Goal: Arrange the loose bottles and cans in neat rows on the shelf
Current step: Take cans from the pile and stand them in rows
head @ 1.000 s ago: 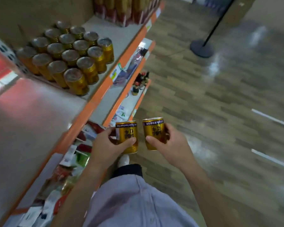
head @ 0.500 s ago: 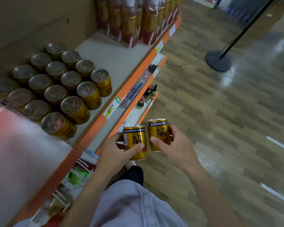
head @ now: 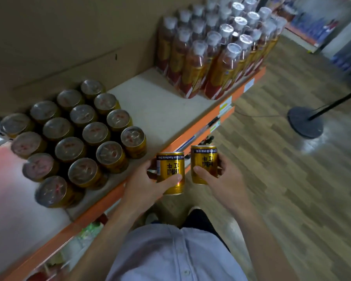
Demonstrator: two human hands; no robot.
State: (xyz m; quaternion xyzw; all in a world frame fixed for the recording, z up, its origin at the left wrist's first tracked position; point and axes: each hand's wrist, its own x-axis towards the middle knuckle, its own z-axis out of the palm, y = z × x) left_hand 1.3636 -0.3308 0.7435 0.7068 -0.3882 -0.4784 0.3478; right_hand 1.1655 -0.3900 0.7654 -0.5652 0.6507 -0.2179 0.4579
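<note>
My left hand (head: 145, 182) grips a gold can (head: 171, 173), held upside down just off the shelf's orange front edge. Beside it, my right hand (head: 221, 179) holds a second gold can (head: 203, 163), also inverted, over the aisle floor. On the beige shelf (head: 162, 112) to the left stand several gold cans (head: 83, 134) in neat rows, tops up. A bare patch of shelf lies between those cans and a block of red-and-gold bottles (head: 215, 53) with white caps at the far right.
A cardboard wall (head: 69, 37) backs the shelf. Lower orange-edged shelves (head: 215, 126) with small goods sit below. A black round stand base (head: 305, 122) with a pole stands on the wooden floor to the right.
The view has swung up and left toward the shelf. Both hands with their cans have risen closer to the shelf's front edge, beside the rows of cans.
</note>
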